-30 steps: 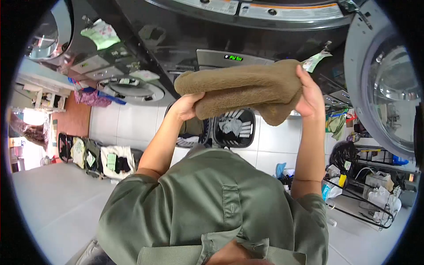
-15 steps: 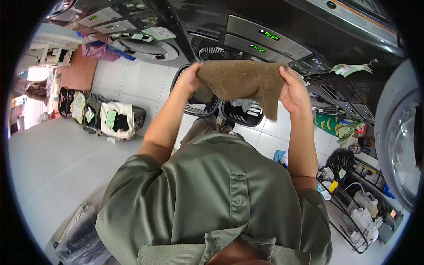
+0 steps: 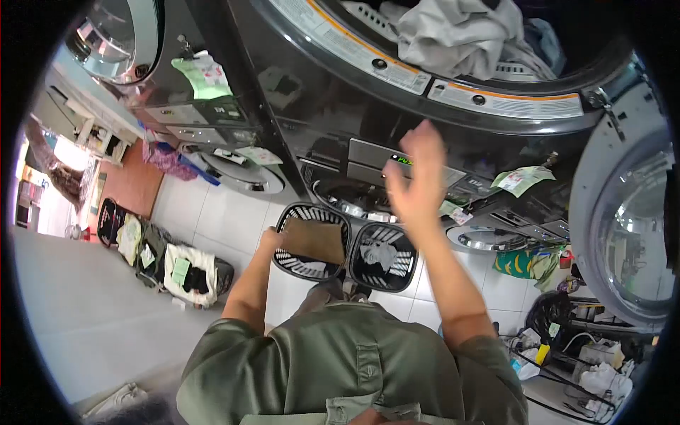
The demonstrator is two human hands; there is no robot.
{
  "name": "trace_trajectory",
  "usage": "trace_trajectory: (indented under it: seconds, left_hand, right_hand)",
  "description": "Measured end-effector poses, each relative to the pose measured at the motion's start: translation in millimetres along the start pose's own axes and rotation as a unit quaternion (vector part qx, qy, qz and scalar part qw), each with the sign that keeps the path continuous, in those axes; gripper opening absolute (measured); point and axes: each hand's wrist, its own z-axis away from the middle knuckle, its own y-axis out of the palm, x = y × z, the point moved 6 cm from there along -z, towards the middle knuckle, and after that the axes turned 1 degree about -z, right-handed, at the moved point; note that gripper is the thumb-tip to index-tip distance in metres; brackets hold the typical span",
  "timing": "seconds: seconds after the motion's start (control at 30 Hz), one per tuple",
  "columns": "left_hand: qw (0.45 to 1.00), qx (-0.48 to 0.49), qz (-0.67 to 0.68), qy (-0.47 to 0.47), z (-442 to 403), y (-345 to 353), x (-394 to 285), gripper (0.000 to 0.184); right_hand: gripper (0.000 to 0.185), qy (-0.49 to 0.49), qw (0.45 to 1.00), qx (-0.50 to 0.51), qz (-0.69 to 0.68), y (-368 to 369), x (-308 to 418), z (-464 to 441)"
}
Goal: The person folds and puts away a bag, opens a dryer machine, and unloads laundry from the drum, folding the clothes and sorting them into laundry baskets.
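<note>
My left hand (image 3: 271, 239) is closed at the left end of a brown towel (image 3: 315, 239). The towel hangs over the left black laundry basket (image 3: 347, 219), covering much of what lies inside it. Beside it stands a second black basket (image 3: 409, 258) holding grey and white cloth (image 3: 379, 255). My right hand (image 3: 421, 173), slightly blurred, is raised with its fingers stretched out and nothing in it. It is in front of the dark machine's control panel, below the open drum, where light grey laundry (image 3: 460, 39) is heaped.
The round machine door (image 3: 630, 227) stands open at the right. Paper tags (image 3: 523, 178) hang on the machines. Bags of laundry (image 3: 188, 273) sit on the floor at the left; a metal rack with bags (image 3: 595, 368) is at the lower right.
The towel was stretched between both hands; it is now lower, over the left basket, at my left hand only. My right hand has let go and moved left. The view has tilted toward the drum.
</note>
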Motion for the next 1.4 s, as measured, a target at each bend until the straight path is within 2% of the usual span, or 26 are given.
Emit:
trace_trajectory:
  seconds: [0.03,0.07,0.17,0.23,0.3,0.33,0.37,0.4,0.47,0.53,0.57,0.6,0.67,0.73,0.8,0.83,0.9,0.93,1.0,1.07,1.1,1.2,1.23,1.27,1.33,1.4]
  left_hand:
    - [0.996,0.045,0.052,0.05,34.8,-19.7,-39.7,0.063]
    - [0.992,0.013,0.059,0.115,28.0,-16.1,-60.2,0.057]
    - [0.934,-0.124,0.13,0.31,71.9,-57.3,-156.3,0.041]
    - [0.851,-0.131,0.252,0.441,130.4,-103.7,-228.5,0.047]
    - [0.747,-0.207,0.347,0.528,193.0,-146.2,-278.4,0.059]
    - [0.711,-0.225,0.39,0.54,230.1,-170.0,-296.6,0.063]
    - [0.712,-0.221,0.39,0.54,239.7,-174.2,-308.6,0.063]
    - [0.705,-0.129,0.407,0.566,244.9,-169.8,-324.8,0.059]
    - [0.677,0.068,0.429,0.595,253.9,-160.5,-352.5,0.051]
    - [0.693,0.004,0.257,0.673,281.2,-158.0,-358.6,0.021]
    - [0.752,0.138,0.318,0.56,284.0,-148.4,-353.0,0.021]
    - [0.784,0.264,0.364,0.427,285.2,-134.4,-345.4,0.02]
    - [0.772,0.281,0.333,0.463,268.9,-122.4,-341.3,0.023]
    - [0.741,0.318,0.337,0.485,264.9,-112.7,-337.1,0.029]
    - [0.758,0.331,0.383,0.411,277.3,-109.9,-337.2,0.029]
    - [0.76,0.335,0.378,0.408,286.6,-111.1,-341.9,0.029]
    - [0.696,0.379,0.488,0.367,303.3,-110.4,-350.3,0.028]
    - [0.696,0.381,0.485,0.367,303.1,-106.6,-356.4,0.028]
    - [0.689,0.331,0.481,0.429,303.4,-107.0,-365.3,0.026]
    - [0.659,0.374,0.51,0.408,314.7,-112.7,-369.5,0.025]
    - [0.645,0.388,0.513,0.413,320.6,-119.4,-368.7,0.026]
    - [0.634,0.377,0.521,0.43,333.6,-147.7,-365.5,0.023]
    - [0.675,0.341,0.466,0.46,332.3,-155.6,-361.4,0.022]
    - [0.712,0.303,0.408,0.485,330.6,-160.7,-357.4,0.021]
    - [0.705,0.306,0.418,0.484,324.3,-167.5,-355.1,0.021]
    - [0.688,0.276,0.43,0.515,321.7,-180.7,-353.0,0.024]
  right_hand:
    - [0.052,-0.07,0.985,-0.117,0.103,-28.7,8.1,-39.1]
    - [0.058,-0.099,0.969,-0.165,0.154,-46.5,10.1,-76.9]
    - [0.043,-0.069,0.932,-0.2,0.294,-60.6,-15.6,-139.9]
    - [0.021,-0.122,0.965,-0.136,0.189,-59.4,-32.2,-152.1]
    - [0.01,0.063,0.995,-0.028,-0.072,-69.6,-14.3,-125.6]
    - [0.013,0.042,0.983,-0.052,-0.17,-72.6,2.2,-102.8]
    - [0.013,0.098,0.973,-0.017,-0.21,-72.9,14.4,-77.8]
    - [0.013,0.103,0.972,-0.004,-0.212,-69.4,15.6,-54.1]
    - [0.017,0.247,0.865,-0.027,-0.436,-55.6,-11.1,-4.9]
    - [0.021,0.352,0.816,-0.073,-0.452,-60.1,-104.5,48.6]
    - [0.024,0.295,0.845,-0.1,-0.436,-90.7,-69.0,47.0]
    - [0.025,0.357,0.83,-0.107,-0.416,-103.4,-86.8,67.3]
    - [0.027,0.457,0.78,-0.147,-0.402,-125.8,-110.4,100.2]
    - [0.034,0.476,0.75,-0.17,-0.426,-125.7,-115.1,133.9]
    - [0.044,0.595,0.606,-0.212,-0.484,-104.0,-98.8,169.9]
    - [0.053,0.592,0.584,-0.195,-0.52,-89.8,-90.1,177.0]
    - [0.077,0.638,0.54,-0.211,-0.507,-67.2,-86.7,214.9]
    - [0.087,0.632,0.551,-0.23,-0.494,-56.3,-94.5,235.8]
    - [0.093,0.591,0.566,-0.068,-0.571,-45.4,-45.5,215.4]
    - [0.1,0.553,0.727,0.084,-0.398,-26.4,-31.5,210.7]
    - [0.101,0.488,0.83,0.113,-0.243,-16.8,-45.2,212.2]
    - [0.095,0.484,0.79,0.115,-0.359,4.9,-65.3,206.3]
    - [0.096,0.386,0.833,0.033,-0.394,-22.3,-38.1,167.2]
    - [0.09,0.405,0.762,0.026,-0.505,-28.0,-35.1,162.6]
    - [0.08,0.367,0.693,0.038,-0.619,-46.3,-29.1,138.6]
    - [0.071,0.41,0.635,0.018,-0.655,-46.4,-57.7,134.4]
